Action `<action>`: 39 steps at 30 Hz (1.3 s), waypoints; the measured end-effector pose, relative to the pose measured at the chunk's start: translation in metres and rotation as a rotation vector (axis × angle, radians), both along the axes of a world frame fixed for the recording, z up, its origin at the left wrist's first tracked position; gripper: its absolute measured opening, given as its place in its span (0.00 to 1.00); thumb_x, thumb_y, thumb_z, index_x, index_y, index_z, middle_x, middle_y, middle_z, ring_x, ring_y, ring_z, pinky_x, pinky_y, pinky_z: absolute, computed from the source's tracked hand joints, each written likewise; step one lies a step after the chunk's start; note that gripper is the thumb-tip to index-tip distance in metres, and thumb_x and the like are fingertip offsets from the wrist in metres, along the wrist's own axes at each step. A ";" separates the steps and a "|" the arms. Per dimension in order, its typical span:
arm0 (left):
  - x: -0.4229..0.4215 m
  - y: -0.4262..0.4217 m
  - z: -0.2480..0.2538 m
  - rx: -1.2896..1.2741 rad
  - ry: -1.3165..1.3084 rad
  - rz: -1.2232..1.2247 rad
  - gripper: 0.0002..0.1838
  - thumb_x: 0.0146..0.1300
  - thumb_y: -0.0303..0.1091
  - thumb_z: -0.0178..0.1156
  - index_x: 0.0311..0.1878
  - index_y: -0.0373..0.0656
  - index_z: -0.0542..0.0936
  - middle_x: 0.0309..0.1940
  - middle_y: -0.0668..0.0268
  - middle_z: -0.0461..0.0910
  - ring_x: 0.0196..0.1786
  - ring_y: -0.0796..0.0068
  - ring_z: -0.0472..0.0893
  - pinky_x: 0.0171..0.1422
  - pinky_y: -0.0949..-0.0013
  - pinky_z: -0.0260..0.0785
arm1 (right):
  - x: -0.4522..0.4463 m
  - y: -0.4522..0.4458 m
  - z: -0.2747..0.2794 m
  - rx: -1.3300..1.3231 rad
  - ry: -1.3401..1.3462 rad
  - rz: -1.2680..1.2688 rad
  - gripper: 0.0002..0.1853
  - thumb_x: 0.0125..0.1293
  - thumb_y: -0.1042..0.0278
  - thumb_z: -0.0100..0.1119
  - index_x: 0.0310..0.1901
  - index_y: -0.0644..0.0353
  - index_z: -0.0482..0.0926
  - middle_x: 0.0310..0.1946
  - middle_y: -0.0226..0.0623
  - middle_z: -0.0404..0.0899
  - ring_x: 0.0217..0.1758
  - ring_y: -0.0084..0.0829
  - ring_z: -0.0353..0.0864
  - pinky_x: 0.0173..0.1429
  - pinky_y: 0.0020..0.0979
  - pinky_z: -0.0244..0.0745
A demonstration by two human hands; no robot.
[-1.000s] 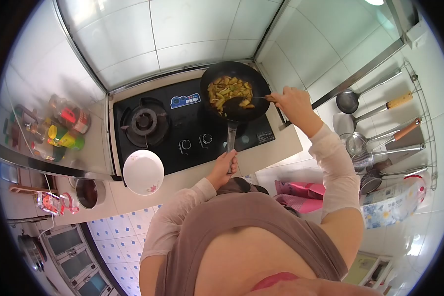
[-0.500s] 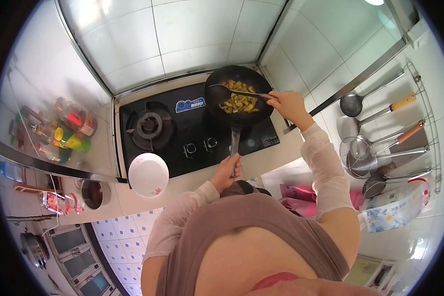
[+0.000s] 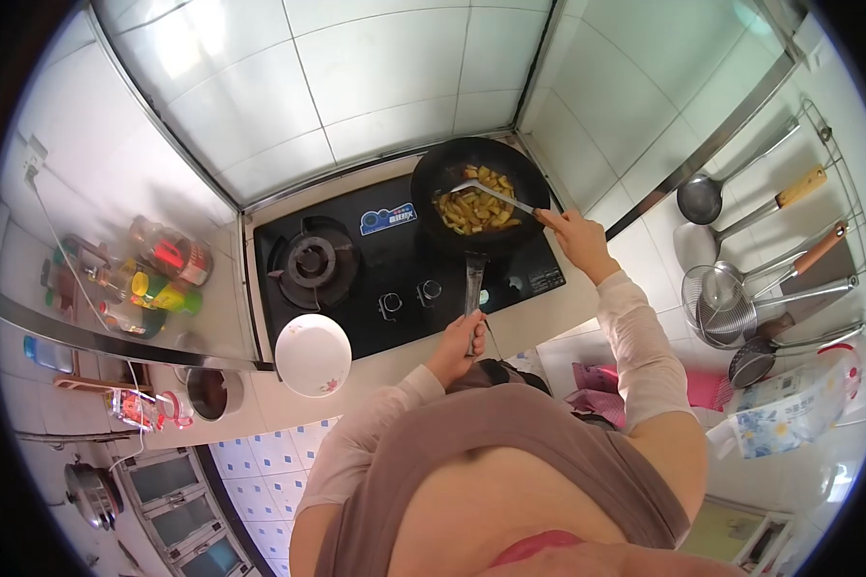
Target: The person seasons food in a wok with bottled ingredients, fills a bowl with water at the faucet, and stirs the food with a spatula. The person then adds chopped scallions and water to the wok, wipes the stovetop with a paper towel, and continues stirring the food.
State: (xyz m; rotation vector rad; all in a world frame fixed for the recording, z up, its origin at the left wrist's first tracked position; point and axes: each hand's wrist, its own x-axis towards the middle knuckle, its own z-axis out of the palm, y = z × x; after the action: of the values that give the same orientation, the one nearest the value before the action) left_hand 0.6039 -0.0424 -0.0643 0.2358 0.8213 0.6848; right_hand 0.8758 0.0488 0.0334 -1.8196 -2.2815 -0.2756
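A black wok (image 3: 440,165) sits over the right side of the gas stove. My left hand (image 3: 460,346) is closed around its handle (image 3: 474,279), which points toward me. Yellowish-brown chopped pieces of food (image 3: 483,213) lie in the wok; their kind I cannot make out. In my right hand (image 3: 579,242), closed on its wooden handle, is a cooking spatula (image 3: 506,198). The spatula's head is at the food, tilted so that mostly its pale edge shows.
A white plate (image 3: 310,351) rests at the counter's front edge, left of the wok handle. The stove (image 3: 366,279) has a bare left burner (image 3: 313,263). Bottles (image 3: 168,288) stand behind glass at left. Ladles and strainers (image 3: 717,293) hang on the right wall.
The spatula has swung from the wok's left side toward its middle, and its head has turned from flat to edge-on. My left hand keeps its hold. The whole view has shifted slightly.
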 end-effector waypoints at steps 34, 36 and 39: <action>0.005 -0.001 0.003 -0.026 -0.026 0.017 0.10 0.72 0.39 0.54 0.44 0.43 0.71 0.24 0.72 0.68 0.22 0.82 0.66 0.24 0.77 0.58 | -0.031 -0.051 -0.034 0.135 0.411 -0.350 0.25 0.58 0.67 0.62 0.60 0.41 0.76 0.36 0.43 0.78 0.35 0.48 0.80 0.38 0.43 0.76; 0.004 -0.003 0.005 -0.029 -0.021 0.018 0.10 0.72 0.39 0.54 0.44 0.43 0.71 0.24 0.72 0.68 0.22 0.82 0.66 0.23 0.77 0.58 | -0.030 -0.057 -0.044 0.146 0.425 -0.405 0.25 0.59 0.66 0.62 0.60 0.43 0.76 0.37 0.44 0.79 0.37 0.49 0.80 0.40 0.44 0.76; 0.005 -0.002 0.007 -0.029 -0.023 0.015 0.10 0.72 0.39 0.54 0.44 0.43 0.71 0.24 0.72 0.68 0.22 0.82 0.66 0.24 0.77 0.58 | -0.035 -0.066 -0.057 0.093 0.442 -0.337 0.26 0.59 0.65 0.62 0.61 0.43 0.74 0.36 0.45 0.79 0.37 0.49 0.80 0.41 0.46 0.76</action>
State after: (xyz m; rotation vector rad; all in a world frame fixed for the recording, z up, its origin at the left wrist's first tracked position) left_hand 0.6085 -0.0448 -0.0574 0.1952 0.8116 0.6877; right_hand 0.8408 -0.0167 -0.0235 -1.9746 -1.6434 -0.0220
